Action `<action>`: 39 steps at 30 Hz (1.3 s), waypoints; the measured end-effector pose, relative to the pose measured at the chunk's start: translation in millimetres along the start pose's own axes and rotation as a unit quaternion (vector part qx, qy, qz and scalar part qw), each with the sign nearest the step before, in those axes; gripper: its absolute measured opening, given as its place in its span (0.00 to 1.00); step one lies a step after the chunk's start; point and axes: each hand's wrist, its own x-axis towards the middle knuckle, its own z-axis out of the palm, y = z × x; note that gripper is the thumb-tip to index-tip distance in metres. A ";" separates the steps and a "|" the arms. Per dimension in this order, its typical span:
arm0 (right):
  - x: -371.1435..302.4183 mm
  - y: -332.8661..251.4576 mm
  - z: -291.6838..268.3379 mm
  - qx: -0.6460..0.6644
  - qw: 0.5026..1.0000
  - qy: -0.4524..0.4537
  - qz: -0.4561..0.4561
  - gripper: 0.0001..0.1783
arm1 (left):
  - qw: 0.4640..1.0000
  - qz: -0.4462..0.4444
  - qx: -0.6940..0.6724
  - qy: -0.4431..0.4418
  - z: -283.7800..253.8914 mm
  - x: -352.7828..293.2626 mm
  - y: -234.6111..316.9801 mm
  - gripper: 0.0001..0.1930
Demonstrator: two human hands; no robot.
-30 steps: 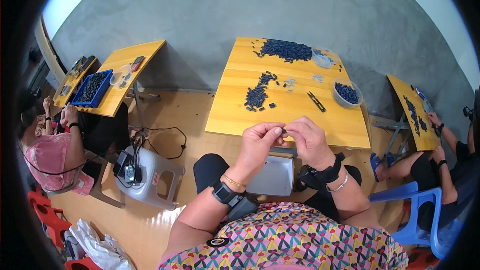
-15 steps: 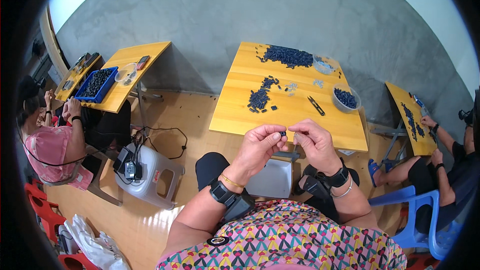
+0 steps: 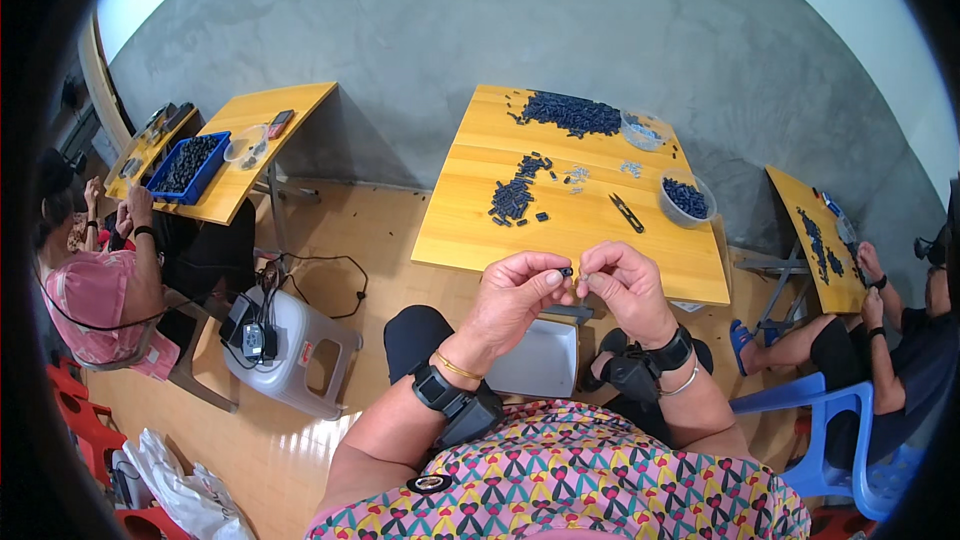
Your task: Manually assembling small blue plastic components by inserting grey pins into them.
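Above the near edge of the yellow wooden table (image 3: 450,245), my two hands meet almost fingertip to fingertip. A small dark plastic piece (image 3: 566,271) is pinched between the thumb and fingers of my left hand (image 3: 508,302). My right hand (image 3: 630,290) is pinched closed right beside it; what its fingertips hold is too small to make out. On the table beyond lie a small pile of dark pieces (image 3: 512,198), a few small pale clear bits (image 3: 577,176) and black thread snips (image 3: 627,212).
Farther back is a larger heap of dark pieces (image 3: 570,113) beside a clear round tub (image 3: 643,130). Another tub (image 3: 687,198) of dark pieces stands at the right. Below my hands sits a white tray (image 3: 538,358). A grey stool (image 3: 290,350) with cables is left; co-workers sit both sides.
My right fingertips have come closer to the dark piece, and the thin pale bit seen at them earlier is now hard to see. The view has shifted slightly.
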 end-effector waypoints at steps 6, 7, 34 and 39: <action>0.9 -1.0 6.6 -0.061 0.997 0.040 -0.006 0.05 | 1.000 -0.004 0.002 0.005 1.7 0.1 2.0 0.08; 1.1 -0.7 7.2 -0.116 0.992 0.045 -0.026 0.05 | 1.000 -0.005 0.001 0.007 1.2 0.1 1.9 0.08; -1.3 -3.1 20.7 -0.176 0.981 0.032 -0.075 0.06 | 0.988 0.054 0.145 0.025 -5.1 -0.4 -5.7 0.06; -2.5 3.3 9.4 -0.119 0.990 0.068 -0.034 0.05 | 0.994 0.040 0.097 0.026 -6.1 -0.2 -6.2 0.06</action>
